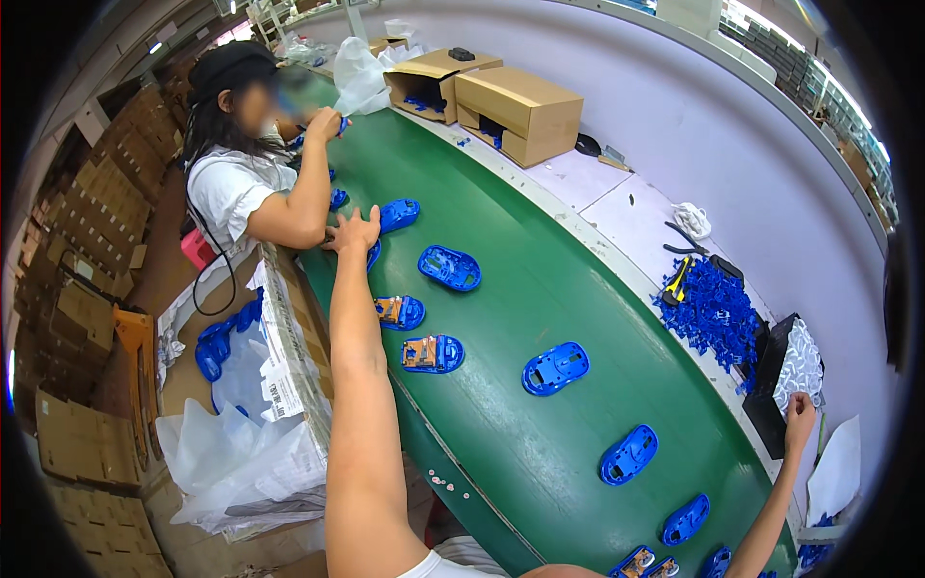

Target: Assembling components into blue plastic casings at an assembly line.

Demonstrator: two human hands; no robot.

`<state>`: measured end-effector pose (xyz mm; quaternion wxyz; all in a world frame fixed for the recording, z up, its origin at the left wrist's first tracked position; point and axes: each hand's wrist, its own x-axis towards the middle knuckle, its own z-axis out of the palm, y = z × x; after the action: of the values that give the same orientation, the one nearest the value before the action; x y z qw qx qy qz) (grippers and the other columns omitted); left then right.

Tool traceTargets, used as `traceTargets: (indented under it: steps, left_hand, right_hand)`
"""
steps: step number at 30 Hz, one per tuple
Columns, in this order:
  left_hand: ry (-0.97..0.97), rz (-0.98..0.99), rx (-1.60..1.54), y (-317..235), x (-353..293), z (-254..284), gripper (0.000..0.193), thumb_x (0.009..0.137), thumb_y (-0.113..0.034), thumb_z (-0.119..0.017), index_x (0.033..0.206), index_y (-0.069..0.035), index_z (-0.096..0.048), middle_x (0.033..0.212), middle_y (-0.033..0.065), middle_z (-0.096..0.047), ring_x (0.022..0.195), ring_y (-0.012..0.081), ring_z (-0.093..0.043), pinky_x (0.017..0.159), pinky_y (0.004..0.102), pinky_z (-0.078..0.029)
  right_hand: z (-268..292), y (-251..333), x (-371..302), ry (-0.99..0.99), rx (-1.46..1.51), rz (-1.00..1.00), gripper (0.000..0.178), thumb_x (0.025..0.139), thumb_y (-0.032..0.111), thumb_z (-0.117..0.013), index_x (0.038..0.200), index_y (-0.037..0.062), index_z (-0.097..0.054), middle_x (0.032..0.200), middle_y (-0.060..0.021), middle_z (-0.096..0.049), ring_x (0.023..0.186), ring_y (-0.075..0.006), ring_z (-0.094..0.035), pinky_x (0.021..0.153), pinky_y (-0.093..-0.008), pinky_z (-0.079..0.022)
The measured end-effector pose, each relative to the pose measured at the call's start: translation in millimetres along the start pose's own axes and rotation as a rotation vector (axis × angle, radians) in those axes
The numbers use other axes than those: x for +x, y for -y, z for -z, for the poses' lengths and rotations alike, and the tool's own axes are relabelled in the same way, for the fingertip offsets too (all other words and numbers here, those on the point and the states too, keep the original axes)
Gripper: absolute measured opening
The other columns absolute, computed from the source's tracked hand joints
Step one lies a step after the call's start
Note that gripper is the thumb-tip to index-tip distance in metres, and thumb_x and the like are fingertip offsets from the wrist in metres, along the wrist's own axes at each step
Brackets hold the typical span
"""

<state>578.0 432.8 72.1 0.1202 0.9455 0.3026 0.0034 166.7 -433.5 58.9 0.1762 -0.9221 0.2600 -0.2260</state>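
Note:
My left arm stretches far forward along the green conveyor belt (520,279). At its near-left edge my left hand (356,231) has its fingers spread, beside a blue computer mouse shell (375,254) partly hidden by the wrist. Just beyond lies another blue mouse shell (399,216). My right hand (800,412) is at the right, against the edge of a black box (767,405) filled with small whitish clear parts (800,361). Its fingers are curled together; anything between them is too small to make out.
Two mouse shells with brown boards (432,354) lie near my left forearm. Several open shells (556,368) dot the belt. Blue small parts (708,313), pliers (686,239) and cartons (520,111) line the right ledge. A co-worker (260,164) sits at the left, behind a large carton (289,337).

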Motion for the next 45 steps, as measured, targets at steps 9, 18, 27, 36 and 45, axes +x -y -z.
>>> traceTargets:
  steps: [9,18,27,36,45]
  left_hand:
    - [-0.071,-0.021,-0.069,12.2,-27.2,-17.9,0.068,0.099,-0.063,-0.032,0.153,-0.024,-0.045,0.162,0.0135,-0.032,0.144,0.0480,-0.028,0.115,0.0743,-0.015]
    - [-0.039,-0.044,-0.057,12.1,-99.7,-18.2,0.066,0.100,-0.058,-0.034,0.154,-0.021,-0.041,0.160,0.0160,-0.035,0.145,0.0502,-0.023,0.112,0.0797,-0.007]
    - [0.064,-0.223,-0.175,5.7,-208.5,-33.1,0.069,0.098,-0.059,-0.040,0.154,-0.018,-0.041,0.162,0.0185,-0.031,0.147,0.0526,-0.018,0.114,0.0763,-0.010]
    - [-0.085,-0.586,-0.284,55.4,-278.2,-24.1,0.073,0.095,-0.059,-0.050,0.154,-0.017,-0.041,0.163,0.0231,-0.028,0.148,0.0513,-0.020,0.119,0.0659,-0.018]
    - [-0.183,-0.757,-0.124,69.9,-293.1,-48.4,0.064,0.093,-0.051,-0.057,0.145,-0.013,-0.053,0.158,0.0273,-0.033,0.146,0.0526,-0.025,0.110,0.0640,-0.031]
  right_hand:
    - [-2.3,-0.5,0.5,-0.029,-0.015,0.039,0.017,0.095,0.015,-0.061,0.099,-0.0003,-0.068,0.079,-0.0091,-0.066,0.067,-0.0195,-0.056,0.066,-0.0325,-0.047]
    - [-7.3,5.9,0.8,-0.044,0.077,0.039,0.019,0.096,0.016,-0.060,0.102,0.0008,-0.069,0.082,-0.0106,-0.069,0.071,-0.0233,-0.063,0.069,-0.0346,-0.050]
    - [-4.7,7.4,-1.5,-0.066,-0.017,0.053,0.018,0.096,0.014,-0.058,0.106,0.0024,-0.068,0.087,-0.0098,-0.071,0.074,-0.0241,-0.065,0.071,-0.0354,-0.051]
    - [10.5,104.4,-22.7,-0.315,0.071,0.395,0.027,0.089,0.003,-0.059,0.114,0.0003,-0.065,0.111,-0.0122,-0.068,0.100,-0.0263,-0.064,0.092,-0.0345,-0.049]
    - [-118.6,419.8,-96.7,0.382,0.384,1.087,0.035,0.080,0.004,-0.068,0.114,0.0091,-0.067,0.118,-0.0112,-0.065,0.103,-0.0290,-0.065,0.087,-0.0389,-0.054]
